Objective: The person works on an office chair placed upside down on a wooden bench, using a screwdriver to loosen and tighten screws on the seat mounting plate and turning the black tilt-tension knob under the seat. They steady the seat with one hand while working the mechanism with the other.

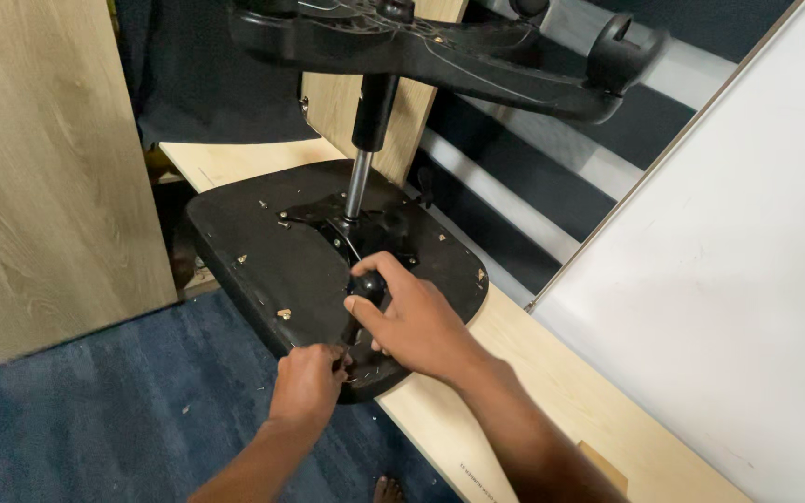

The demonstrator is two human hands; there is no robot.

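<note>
The left hand (pixel 307 380), low in the frame, pinched something small at the seat's (pixel 263 256) edge; the right hand (pixel 412 321) gripped the black knob (pixel 366 283). Base (pixel 440 47) already attached; screws lay loose.

Blue carpet (pixel 76 410), pale wood panels (pixel 39 168), white board (pixel 747 279).

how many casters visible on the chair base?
2. One caster sits at the right end of the upturned chair base, the other caster is cut off at the top edge. More may lie outside the frame.
</note>
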